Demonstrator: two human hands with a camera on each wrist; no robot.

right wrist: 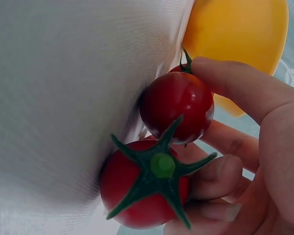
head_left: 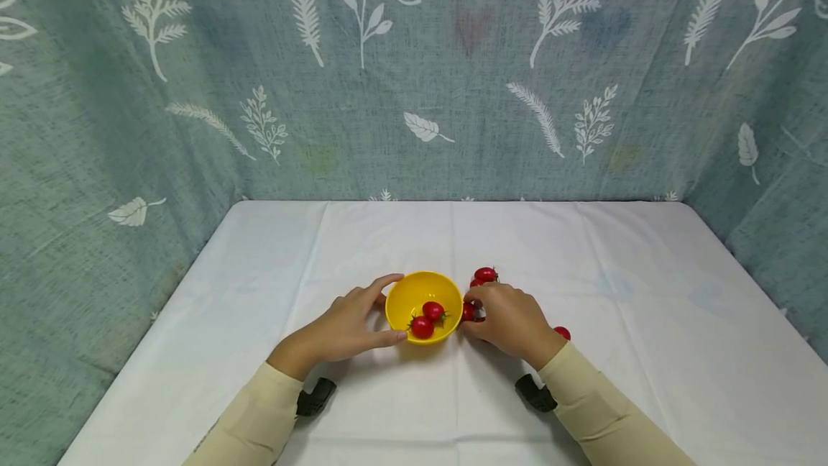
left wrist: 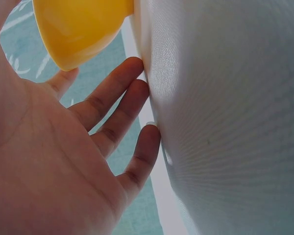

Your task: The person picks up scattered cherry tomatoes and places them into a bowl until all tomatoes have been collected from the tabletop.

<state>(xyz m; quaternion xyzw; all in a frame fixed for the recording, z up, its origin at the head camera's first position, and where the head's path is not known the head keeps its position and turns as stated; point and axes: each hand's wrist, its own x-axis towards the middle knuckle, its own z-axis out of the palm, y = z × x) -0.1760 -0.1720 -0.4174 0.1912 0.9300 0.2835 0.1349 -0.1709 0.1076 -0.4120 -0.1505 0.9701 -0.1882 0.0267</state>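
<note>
A yellow bowl (head_left: 402, 300) stands on the table with two cherry tomatoes inside, one red tomato (head_left: 422, 327) close to the front and another (head_left: 433, 310) behind it. My left hand (head_left: 354, 322) holds the bowl's left side between thumb and index finger; its other fingers are spread below in the left wrist view. Right of the bowl, my right hand (head_left: 511, 318) has its thumb and fingers round a cherry tomato (right wrist: 176, 105) at table level. A second tomato with a green star-shaped calyx (right wrist: 142, 205) lies beside those fingers, and part of another shows behind.
Behind the right hand lie more cherry tomatoes (head_left: 486, 275), partly covered by it. One tomato (head_left: 562, 333) sits to the right of the right wrist. A white cloth (head_left: 259, 272) covers the table, and patterned blue-green curtains (head_left: 414, 92) enclose its back and sides.
</note>
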